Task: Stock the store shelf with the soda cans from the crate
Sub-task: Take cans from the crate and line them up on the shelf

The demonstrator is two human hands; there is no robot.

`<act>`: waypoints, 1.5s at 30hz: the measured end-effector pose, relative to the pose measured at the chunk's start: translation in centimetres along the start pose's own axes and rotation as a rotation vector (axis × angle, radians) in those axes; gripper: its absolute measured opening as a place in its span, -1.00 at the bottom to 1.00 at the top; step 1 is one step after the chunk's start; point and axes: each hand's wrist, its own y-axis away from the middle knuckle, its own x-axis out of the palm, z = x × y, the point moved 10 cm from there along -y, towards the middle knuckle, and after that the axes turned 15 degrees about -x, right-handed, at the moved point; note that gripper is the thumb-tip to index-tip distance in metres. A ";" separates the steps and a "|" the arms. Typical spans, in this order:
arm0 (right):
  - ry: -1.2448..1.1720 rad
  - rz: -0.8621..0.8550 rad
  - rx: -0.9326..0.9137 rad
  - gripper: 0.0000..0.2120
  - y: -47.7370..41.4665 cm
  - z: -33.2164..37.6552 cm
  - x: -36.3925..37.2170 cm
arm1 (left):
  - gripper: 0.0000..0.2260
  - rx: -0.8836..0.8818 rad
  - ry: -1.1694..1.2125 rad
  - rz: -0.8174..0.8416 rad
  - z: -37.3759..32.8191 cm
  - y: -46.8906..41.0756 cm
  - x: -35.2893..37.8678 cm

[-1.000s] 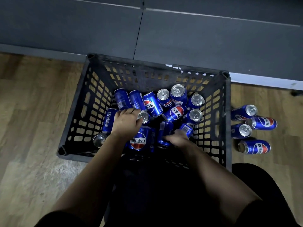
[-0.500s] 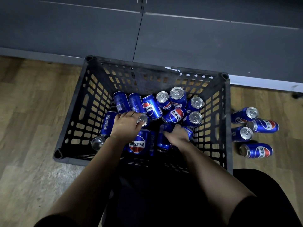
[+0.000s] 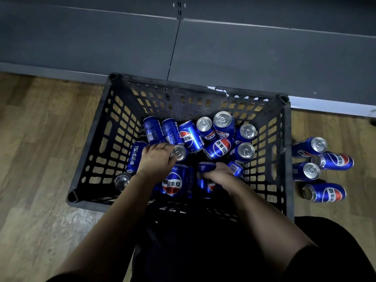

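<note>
- Both forearms bare, extended forward and downward, converging toward the middle of the view.
- Left hand point(image 3: 155, 157): palm down, back of hand to camera, fingers curled downward; fingertips hidden, so closure cannot be confirmed.
- Right hand point(image 3: 218, 174): lower and nearer the body than the left, knuckles up, fingers bent under and away; grip state not discernible.
- Hands apart, not touching.
- Dark sleeves at both upper arms.

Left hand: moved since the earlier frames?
No. The left hand still rests against the upright silver-topped blue soda can, inside the black plastic crate, as before.
</note>
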 end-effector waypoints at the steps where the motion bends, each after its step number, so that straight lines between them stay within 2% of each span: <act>1: 0.004 0.006 -0.010 -0.41 0.4 0.3 0.0 | -0.62 0.002 0.004 -0.005 -0.1 0.1 -0.1; 4: 0.037 0.028 -0.092 -0.61 0.9 1.5 -0.3 | -0.62 0.005 -0.003 -0.016 -0.2 0.2 -0.3; 9: -0.001 0.012 -0.179 -0.34 1.2 2.6 -0.6 | -0.62 0.005 -0.017 -0.021 -0.7 0.4 -0.6; 13: -0.012 -0.051 -0.192 -0.27 1.5 3.6 -1.9 | -0.61 0.015 -0.021 -0.038 -1.1 0.7 -1.3; 16: -0.064 -0.109 -0.160 -0.34 2.6 4.4 -3.4 | -0.61 0.032 -0.009 -0.033 -1.9 1.3 -2.4; 19: -0.124 -0.159 -0.148 -0.24 4.8 6.4 -5.7 | -0.61 0.040 -0.005 -0.013 -3.1 2.9 -4.7; 21: -0.176 -0.206 -0.133 -0.18 7.2 8.3 -7.7 | -0.61 0.044 -0.005 -0.003 -3.9 4.4 -7.5; 26: -0.255 -0.272 -0.141 -0.32 15.0 15.6 -12.4 | -0.61 0.071 0.004 -0.014 -6.4 10.0 -16.5; 31: -0.319 -0.293 -0.176 -0.28 23.9 23.9 -17.2 | -0.63 0.107 -0.007 -0.029 -9.2 16.1 -26.5; 35: -0.417 -0.314 -0.217 -0.31 31.2 30.7 -21.2 | -0.62 0.115 0.031 -0.090 -11.2 20.8 -35.6; 42: -0.451 -0.368 -0.312 -0.42 42.5 40.5 -27.0 | -0.42 0.201 0.098 -0.136 -14.9 28.7 -48.4; 45: -0.526 -0.384 -0.324 -0.25 45.6 42.5 -28.4 | -0.25 0.226 0.104 -0.120 -15.9 30.8 -51.3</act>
